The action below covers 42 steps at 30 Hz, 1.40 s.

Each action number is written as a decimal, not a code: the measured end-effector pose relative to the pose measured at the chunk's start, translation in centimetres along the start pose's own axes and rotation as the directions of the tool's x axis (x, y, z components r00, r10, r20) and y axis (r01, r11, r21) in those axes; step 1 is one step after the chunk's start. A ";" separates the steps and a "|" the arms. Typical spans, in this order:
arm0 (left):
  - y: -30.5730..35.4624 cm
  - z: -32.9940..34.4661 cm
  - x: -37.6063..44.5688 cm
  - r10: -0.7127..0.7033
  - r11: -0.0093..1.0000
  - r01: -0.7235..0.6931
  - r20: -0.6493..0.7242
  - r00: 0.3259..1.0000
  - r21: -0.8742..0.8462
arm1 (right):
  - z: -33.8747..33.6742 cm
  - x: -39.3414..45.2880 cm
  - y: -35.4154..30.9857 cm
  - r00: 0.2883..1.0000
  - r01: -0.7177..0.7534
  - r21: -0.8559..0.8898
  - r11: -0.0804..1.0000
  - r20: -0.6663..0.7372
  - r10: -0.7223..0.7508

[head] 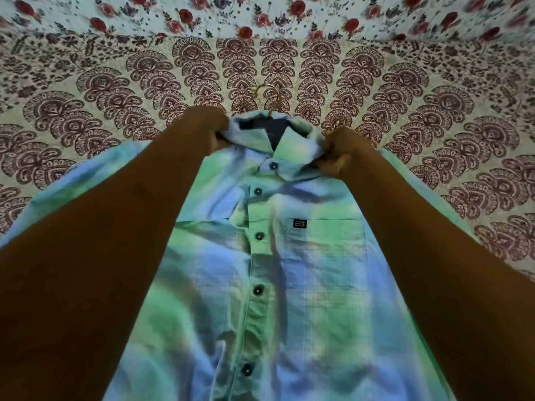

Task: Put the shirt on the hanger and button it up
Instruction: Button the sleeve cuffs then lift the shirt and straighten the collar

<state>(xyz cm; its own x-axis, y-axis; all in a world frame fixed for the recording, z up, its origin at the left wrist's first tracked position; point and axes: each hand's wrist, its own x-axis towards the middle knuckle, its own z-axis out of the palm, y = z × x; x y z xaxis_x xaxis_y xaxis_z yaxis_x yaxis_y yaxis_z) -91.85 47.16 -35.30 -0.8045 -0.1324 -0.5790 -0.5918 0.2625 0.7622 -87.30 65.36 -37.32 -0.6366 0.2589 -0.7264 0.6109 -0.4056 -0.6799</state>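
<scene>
Shirt [289,270] lies buttoned on the patterned bedspread [434,125], hanger [270,95] hook poking from its neck. My left hand [210,128] and right hand [340,151] pinch the collar [285,147]; soft, light cloth handles best there, I judge.

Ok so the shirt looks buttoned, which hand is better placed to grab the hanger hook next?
Probably the left hand. The hanger hook pokes out of the collar left of its centre, so it sits nearer that hand; the right hand lies lower and farther off. Both grip the collar.
</scene>
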 end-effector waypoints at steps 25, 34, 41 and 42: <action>-4.0 0.1 -1.4 -0.019 0.951 0.104 0.280 0.960 -0.292 | 0.5 -1.3 3.7 0.986 0.014 0.085 0.996 0.163 -0.027; -5.0 -0.1 0.2 0.119 0.851 -0.152 0.098 0.988 0.503 | -0.8 -0.7 2.6 0.849 0.223 -0.898 0.380 -0.013 -0.529; -1.6 1.7 2.5 0.524 0.783 -0.393 -0.172 0.834 0.482 | 3.0 3.0 0.1 0.692 0.450 -0.856 0.255 0.153 -0.706; -1.2 2.0 3.0 0.532 0.767 -0.407 -0.138 0.836 0.496 | 3.5 3.9 -0.3 0.711 0.439 -0.860 0.261 0.154 -0.686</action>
<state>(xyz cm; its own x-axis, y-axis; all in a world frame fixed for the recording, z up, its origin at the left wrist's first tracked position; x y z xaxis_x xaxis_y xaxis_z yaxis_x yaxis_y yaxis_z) -93.42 48.39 -38.55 -0.9940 -0.1027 -0.0389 -0.1018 0.7290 0.6769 -91.62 63.41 -39.62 -0.9443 0.3272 -0.0344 0.2850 0.7612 -0.5825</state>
